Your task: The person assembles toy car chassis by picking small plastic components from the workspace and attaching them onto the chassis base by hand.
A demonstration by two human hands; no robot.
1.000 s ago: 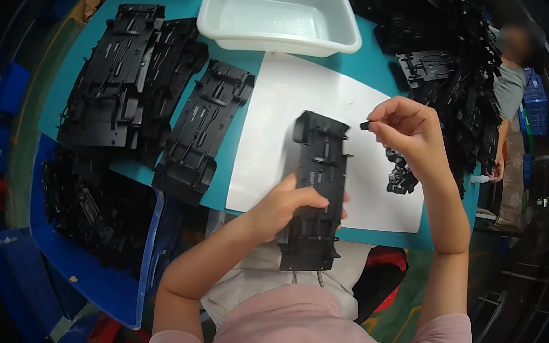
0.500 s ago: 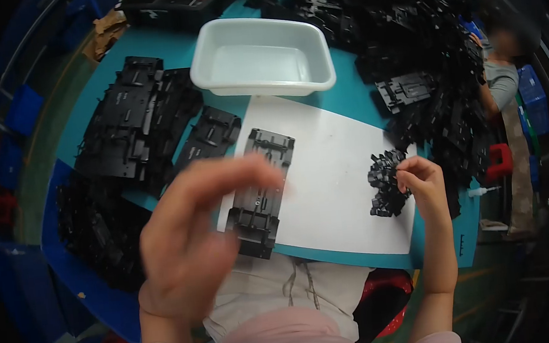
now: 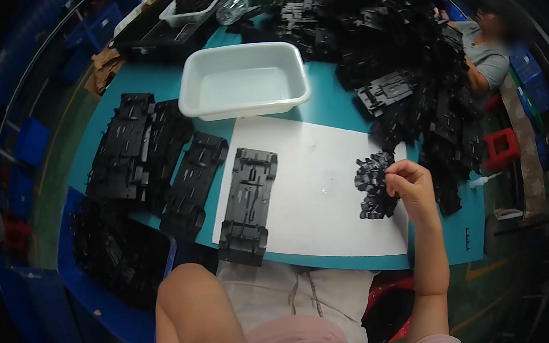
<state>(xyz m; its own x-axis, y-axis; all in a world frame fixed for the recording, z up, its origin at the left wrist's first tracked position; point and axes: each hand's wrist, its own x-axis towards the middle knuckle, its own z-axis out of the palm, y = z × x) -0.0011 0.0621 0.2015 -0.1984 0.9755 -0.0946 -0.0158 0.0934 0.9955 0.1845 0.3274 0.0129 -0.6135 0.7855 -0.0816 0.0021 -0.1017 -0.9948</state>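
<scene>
My right hand (image 3: 413,185) is at the right edge of the white sheet (image 3: 315,187), thumb and fingertips pinched together. It touches or hovers right beside a heap of small black plastic clips (image 3: 374,185); whatever is between the fingertips is too small to make out. Of my left side only the bent arm (image 3: 194,302) shows at the bottom, and the hand itself is out of the picture. One long black plastic chassis plate (image 3: 248,206) lies lengthwise on the left part of the sheet, untouched by either hand.
More black chassis plates (image 3: 122,152) lie at the left. A white plastic tub (image 3: 246,112) stands behind the sheet. Black parts (image 3: 399,30) are piled high at the back right, with a person (image 3: 486,55) beyond. A blue bin (image 3: 159,266) holds black parts.
My left hand, raised over the chassis plate before, has dropped out of view, leaving a bent arm. The view has shifted slightly. My right hand keeps its pinch at the clips.
</scene>
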